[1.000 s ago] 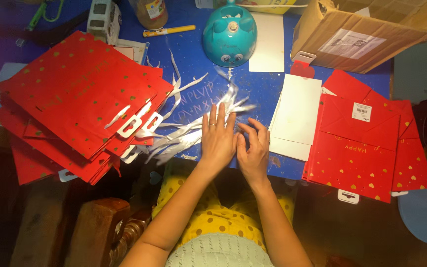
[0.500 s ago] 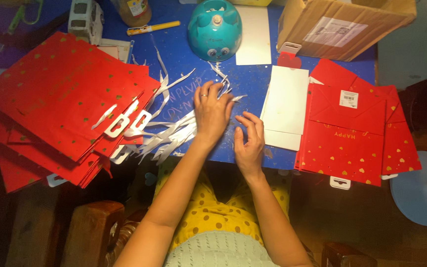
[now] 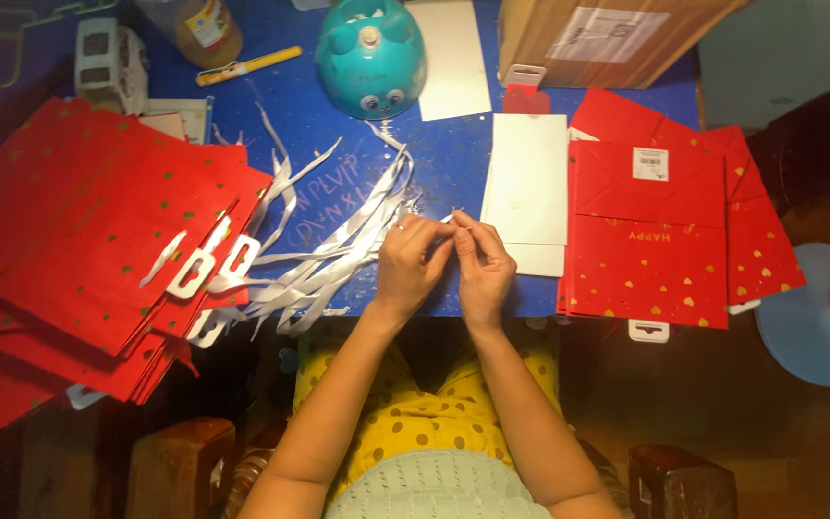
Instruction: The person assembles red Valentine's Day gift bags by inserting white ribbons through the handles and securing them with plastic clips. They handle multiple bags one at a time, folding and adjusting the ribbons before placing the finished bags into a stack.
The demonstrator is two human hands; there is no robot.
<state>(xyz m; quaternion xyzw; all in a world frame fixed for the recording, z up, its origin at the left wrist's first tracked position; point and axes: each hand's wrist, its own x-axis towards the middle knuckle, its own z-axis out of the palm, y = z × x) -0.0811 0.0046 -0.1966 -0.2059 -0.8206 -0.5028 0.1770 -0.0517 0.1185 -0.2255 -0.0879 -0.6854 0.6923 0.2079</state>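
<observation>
My left hand (image 3: pixel 412 261) and my right hand (image 3: pixel 479 264) meet at the front of the blue table (image 3: pixel 338 115), fingertips pinched together on the end of one white ribbon (image 3: pixel 444 223). A loose heap of white ribbons (image 3: pixel 324 259) spreads left from my left hand. Beyond it lies a big fanned stack of flat red gift bags with gold dots (image 3: pixel 79 250), with white plastic hang tabs (image 3: pixel 206 269) at its edge. To the right of my hands lie white card sheets (image 3: pixel 528 178) and a smaller stack of red gift bags (image 3: pixel 665 226).
At the table's far edge stand a teal round toy-like container (image 3: pixel 371 53), a white sheet (image 3: pixel 451 58), a cardboard box (image 3: pixel 598 38), a yellow marker (image 3: pixel 247 65), a jar (image 3: pixel 202 27) and a white toy vehicle (image 3: pixel 108 60). A pale blue round stool (image 3: pixel 818 312) stands at right.
Both hands lifted off the ribbon heap, shifted right and came together, now pinching one ribbon end between the fingertips. The camera view also shifted slightly.
</observation>
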